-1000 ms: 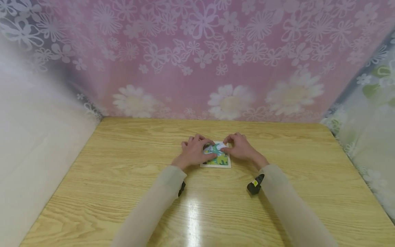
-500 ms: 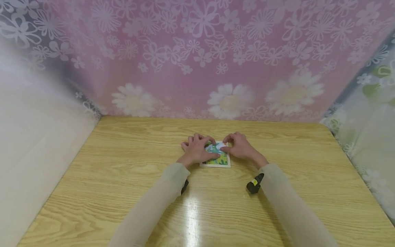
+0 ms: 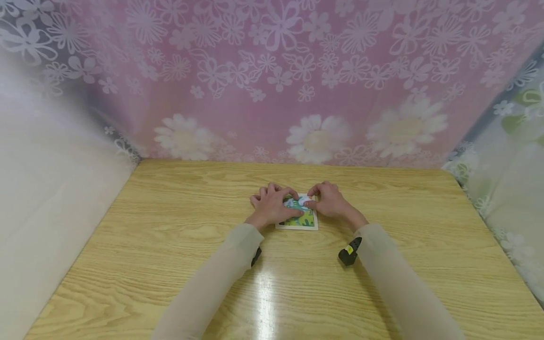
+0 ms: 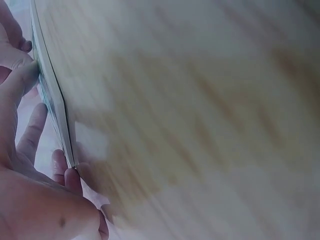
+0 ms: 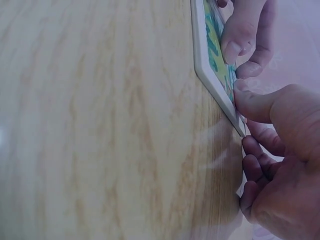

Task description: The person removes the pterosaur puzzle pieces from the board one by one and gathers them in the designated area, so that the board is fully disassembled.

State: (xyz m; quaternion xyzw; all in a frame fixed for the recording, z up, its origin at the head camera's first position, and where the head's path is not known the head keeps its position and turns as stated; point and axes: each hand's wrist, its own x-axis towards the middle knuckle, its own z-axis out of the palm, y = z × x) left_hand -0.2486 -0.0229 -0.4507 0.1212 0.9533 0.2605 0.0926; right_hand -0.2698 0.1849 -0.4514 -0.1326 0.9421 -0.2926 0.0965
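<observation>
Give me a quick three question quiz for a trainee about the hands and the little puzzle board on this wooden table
1. True or false: the puzzle board lies flat on the table.
2. Which hands touch the board? A) left only B) right only C) both
3. Fill in: the board's frame is ____ in colour.

Key
1. True.
2. C: the left hand and the right hand both rest their fingers on it.
3. White.

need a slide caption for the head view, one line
Both hands, left hand and right hand, press on a small puzzle board on a wooden table.
</observation>
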